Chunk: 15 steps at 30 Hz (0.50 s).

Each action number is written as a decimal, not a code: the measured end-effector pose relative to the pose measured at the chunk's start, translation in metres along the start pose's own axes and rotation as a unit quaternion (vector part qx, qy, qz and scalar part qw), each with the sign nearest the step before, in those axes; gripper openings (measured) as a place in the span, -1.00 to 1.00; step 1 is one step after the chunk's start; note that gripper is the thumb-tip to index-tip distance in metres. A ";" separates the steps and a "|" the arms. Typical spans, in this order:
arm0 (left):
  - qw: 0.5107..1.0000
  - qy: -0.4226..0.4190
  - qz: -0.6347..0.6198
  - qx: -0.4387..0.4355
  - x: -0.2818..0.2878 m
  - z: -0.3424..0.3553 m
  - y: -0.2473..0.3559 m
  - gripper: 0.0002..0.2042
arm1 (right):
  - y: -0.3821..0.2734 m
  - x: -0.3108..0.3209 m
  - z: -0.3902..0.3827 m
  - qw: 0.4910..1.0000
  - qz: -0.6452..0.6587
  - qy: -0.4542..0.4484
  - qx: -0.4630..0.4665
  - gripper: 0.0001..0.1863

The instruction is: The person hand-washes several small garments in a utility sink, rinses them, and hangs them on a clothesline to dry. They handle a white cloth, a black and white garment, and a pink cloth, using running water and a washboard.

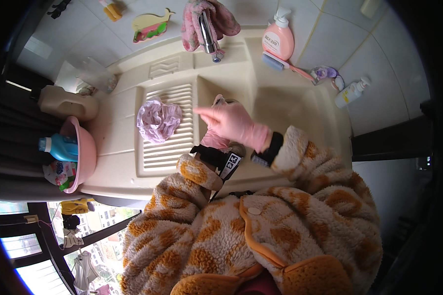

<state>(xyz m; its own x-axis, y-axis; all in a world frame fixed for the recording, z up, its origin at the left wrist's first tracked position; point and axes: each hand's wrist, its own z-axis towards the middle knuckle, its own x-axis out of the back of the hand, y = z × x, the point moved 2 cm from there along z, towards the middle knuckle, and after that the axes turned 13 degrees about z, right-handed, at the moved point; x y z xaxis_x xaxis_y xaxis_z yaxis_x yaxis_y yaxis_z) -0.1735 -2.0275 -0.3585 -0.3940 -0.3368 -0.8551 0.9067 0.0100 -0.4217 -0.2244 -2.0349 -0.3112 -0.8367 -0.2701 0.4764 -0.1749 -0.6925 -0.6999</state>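
While the ribbed washboard (165,155) lies flat to the left of both gloved hands, the right hand (235,121) sits just beyond its right edge, over the sink trough (212,87). Its index finger stretches toward the ribs and the other fingers look curled; whether they grip anything, I cannot tell. Tucked beneath it, and nearer the washboard's lower right corner, is the left hand (214,139), whose fingers are hidden, so how far they open and what they hold cannot be told. A pale, partly covered object (218,99) shows past the knuckles, right of the washboard's edge, too hidden to name. On the washboard's upper left part rests a crumpled lilac cloth (158,121), well apart from the gloves; exposed ribs run below it and along its right side, leaving room between cloth and hands. Left of the washboard, a flat ledge stretches to a pink basin (87,152) holding a blue bottle (64,146). Above and right of the washboard, the tap (207,33) hangs high over the trough's far end. Farther right of the washboard, past the hands, a wide hollow (293,105) opens within the sink, its far rim bordered by a pink pump bottle (278,43) and a brush (276,62).
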 end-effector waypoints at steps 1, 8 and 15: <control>0.912 0.170 0.354 0.122 0.009 -0.001 0.005 -0.66 | 0.003 0.005 0.003 0.991 0.028 0.049 -0.120 -0.78; 0.658 0.340 0.667 -0.081 0.018 -0.003 0.013 -0.64 | 0.020 -0.007 -0.004 0.997 -0.007 -0.058 -0.040 -0.76; 0.780 0.344 0.521 0.046 0.022 -0.005 0.007 -0.61 | 0.028 0.000 -0.011 0.990 -0.023 0.105 -0.087 -0.76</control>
<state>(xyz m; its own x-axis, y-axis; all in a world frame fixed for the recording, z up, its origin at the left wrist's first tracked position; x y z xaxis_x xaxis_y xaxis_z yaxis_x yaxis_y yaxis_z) -0.1763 -2.0302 -0.3823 0.6053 0.3944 -0.6914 0.7828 -0.1371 0.6070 -0.2353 -2.0471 -0.3367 -0.9121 -0.0827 0.4015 -0.2869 -0.5709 -0.7693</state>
